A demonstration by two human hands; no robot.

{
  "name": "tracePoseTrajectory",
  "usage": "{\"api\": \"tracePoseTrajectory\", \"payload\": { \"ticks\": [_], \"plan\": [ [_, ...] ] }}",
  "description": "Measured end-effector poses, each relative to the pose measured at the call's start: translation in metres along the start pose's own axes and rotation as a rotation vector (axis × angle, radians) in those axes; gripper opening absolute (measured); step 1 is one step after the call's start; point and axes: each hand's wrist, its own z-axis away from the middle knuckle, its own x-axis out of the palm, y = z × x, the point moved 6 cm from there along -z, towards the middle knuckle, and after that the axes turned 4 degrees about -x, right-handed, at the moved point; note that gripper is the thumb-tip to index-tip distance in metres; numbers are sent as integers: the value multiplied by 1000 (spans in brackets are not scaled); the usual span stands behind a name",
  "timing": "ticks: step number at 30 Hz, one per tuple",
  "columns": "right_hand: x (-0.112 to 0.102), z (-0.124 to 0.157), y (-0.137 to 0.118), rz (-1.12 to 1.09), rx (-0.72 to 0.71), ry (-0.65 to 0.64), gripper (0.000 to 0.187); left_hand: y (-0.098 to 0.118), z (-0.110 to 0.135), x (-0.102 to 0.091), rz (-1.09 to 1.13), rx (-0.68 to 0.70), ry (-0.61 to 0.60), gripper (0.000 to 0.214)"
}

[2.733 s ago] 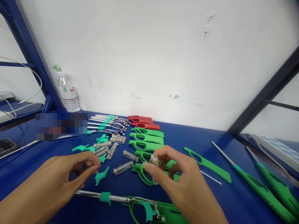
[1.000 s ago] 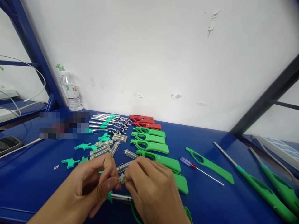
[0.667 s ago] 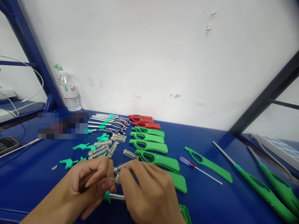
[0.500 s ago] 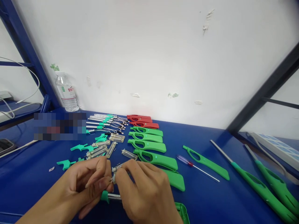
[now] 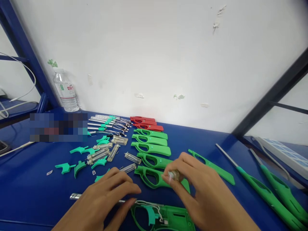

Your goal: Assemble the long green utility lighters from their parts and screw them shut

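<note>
My right hand (image 5: 202, 192) is pinched on a small clear tube (image 5: 173, 175), held just above the blue table over the nearest green lighter shell (image 5: 154, 176). My left hand (image 5: 106, 200) rests low on the table, fingers stretched toward the metal tube (image 5: 75, 196) and thin white wire (image 5: 146, 203) of the open green lighter body (image 5: 163, 218) at the front edge. Its thumb and forefinger lie close to the wire; whether they grip it is unclear.
Rows of green (image 5: 150, 141) and red lighter shells (image 5: 144, 123), metal tubes (image 5: 101, 120), clear tubes (image 5: 130, 157) and teal triggers (image 5: 79, 149) cover the blue table (image 5: 24, 179). A water bottle (image 5: 64, 91) stands back left. Long assembled lighters (image 5: 269, 179) lie right.
My hands, joined over one small part, have separated. The right hand moved right with the clear tube; the left hand dropped to the lighter body's wire. The red-tipped screwdriver is now hidden.
</note>
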Motion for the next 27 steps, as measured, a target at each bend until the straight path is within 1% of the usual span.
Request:
{"api": "tracePoseTrajectory", "payload": {
  "ticks": [2, 7, 9, 11, 13, 17, 19, 23, 27],
  "plan": [
    [2, 5, 7, -5, 50, -84, 20, -2, 0, 4, -39, 69, -39, 23],
    [19, 5, 9, -14, 227, -357, 18, -5, 3, 13, -44, 130, -93, 32],
    [24, 3, 6, 11, 259, -433, 17, -3, 2, 16, -26, 148, -94, 36],
    [28, 0, 3, 53, 252, -478, 19, 1, 0, 17, -20, 156, -76, 39],
    [29, -1, 1, 66, 230, -490, 22, 4, -1, 18, -32, 138, -81, 39],
    [28, 0, -1, 25, 187, -457, 20, 8, 1, 26, -51, 96, -175, 36],
    [27, 1, 0, 6, 182, -451, 19, 10, 0, 29, -55, 86, -185, 36],
    [24, 2, -3, -18, 175, -453, 19, 14, -10, 31, -91, 48, -105, 23],
    [22, 1, -6, -26, 160, -441, 21, 23, -22, 34, -110, 43, -54, 23]
  ]
}}
